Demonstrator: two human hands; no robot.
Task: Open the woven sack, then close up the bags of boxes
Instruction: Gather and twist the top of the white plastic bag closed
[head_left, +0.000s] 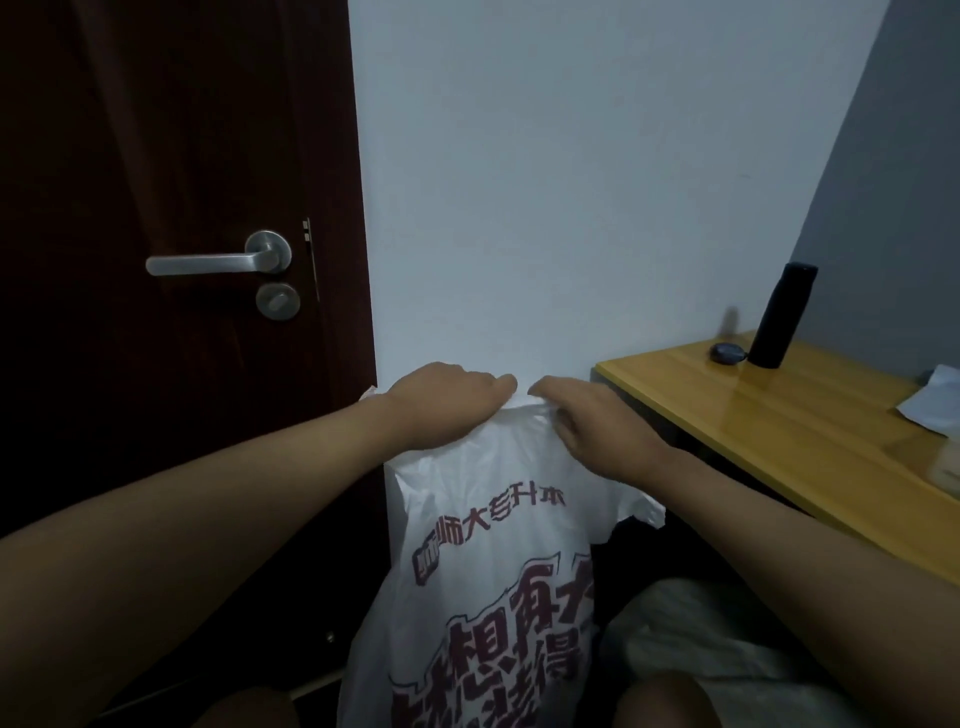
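**Both hands at the mouth of the printed bag**

The white plastic bag (483, 597), printed with large dark-red characters, stands upright against the pale wall (571, 182), and everything else is placed from it; the left hand (447, 402) lies over the bag's top edge on the door side, fingers curled down onto the gathered plastic, and the right hand (597, 421) pinches the crumpled rim on the desk side; the two hands nearly meet above the bag's middle. Judging by this, the top is being bunched together so the mouth can be closed, and the wall behind gives the bag something to lean on while both hands work; what the bag contains cannot be seen.

To the bag's left is a dark wooden door (182, 415) with a metal lever handle (218, 260) and a round lock below it; to the bag's right runs a yellow-topped desk (779, 431), carrying a tall black bottle (784, 317), a small dark round object (726, 354) just beside the bottle, and something pale at the frame's edge; low on the bag's right lies a dim, greyish bundle (717, 639), possibly the woven sack, though I cannot tell.
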